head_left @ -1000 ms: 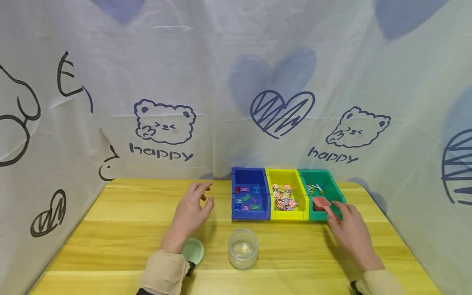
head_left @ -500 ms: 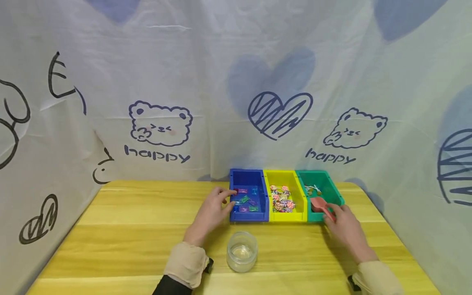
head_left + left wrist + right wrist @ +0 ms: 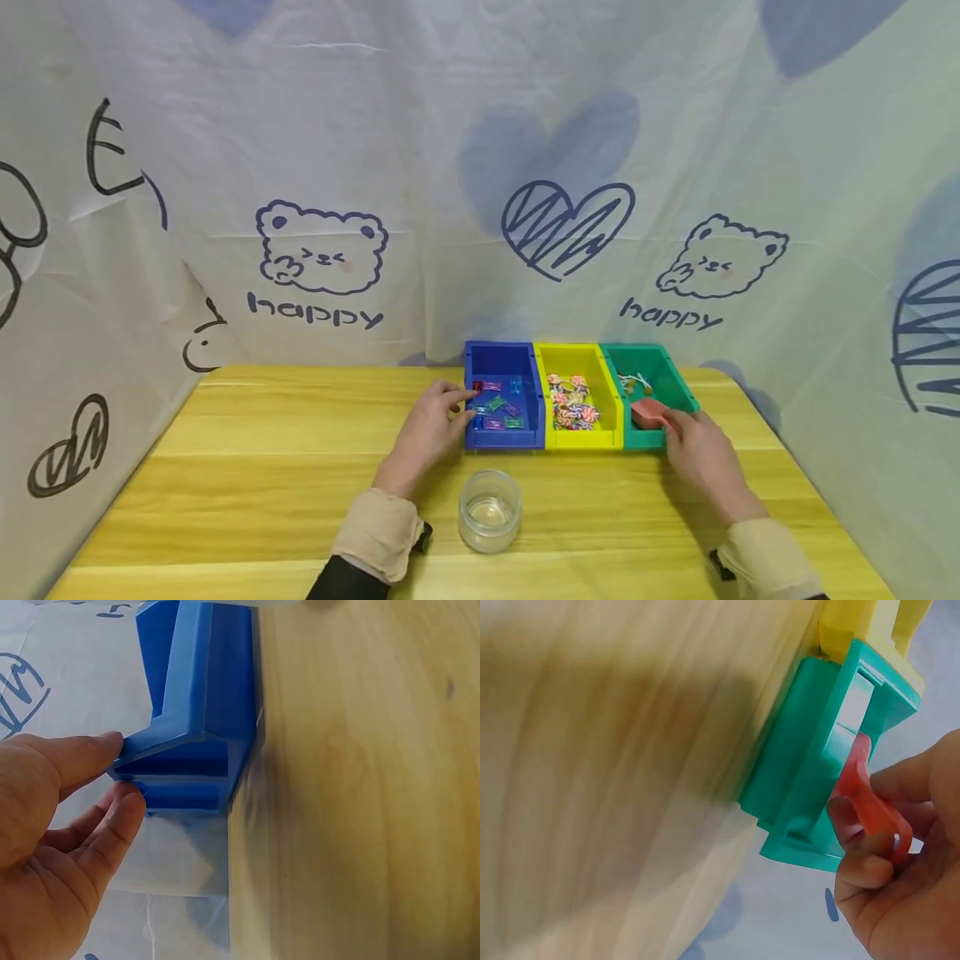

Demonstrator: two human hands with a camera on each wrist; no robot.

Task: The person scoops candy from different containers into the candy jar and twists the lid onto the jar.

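My left hand [image 3: 427, 429] pinches the left wall of the blue bin [image 3: 501, 360]; in the left wrist view its thumb and fingertips [image 3: 111, 741] lie on either side of the bin's edge [image 3: 169, 735]. Small clear coloured pieces [image 3: 495, 403] lie inside that bin. At the right, my right hand [image 3: 705, 458] holds a pink scoop [image 3: 648, 413] by its handle, with the scoop's bowl inside the green bin [image 3: 641, 360]. The right wrist view shows fingers curled round the scoop's handle [image 3: 881, 816]. Little white-stemmed pieces [image 3: 636, 383] lie behind the scoop.
Between the blue and green bins stands a yellow bin [image 3: 567, 360] of swirl-patterned candy pieces [image 3: 574, 407]. Nearer me, a clear glass jar [image 3: 490, 512] stands uncovered on the wooden table [image 3: 247, 467]. A white printed cloth [image 3: 435, 167] hangs behind and at the sides.
My left hand has moved right, from over the table to the blue bin's wall. The pale green lid is now out of sight by the left sleeve. My right hand stays on the scoop, shifting slightly.
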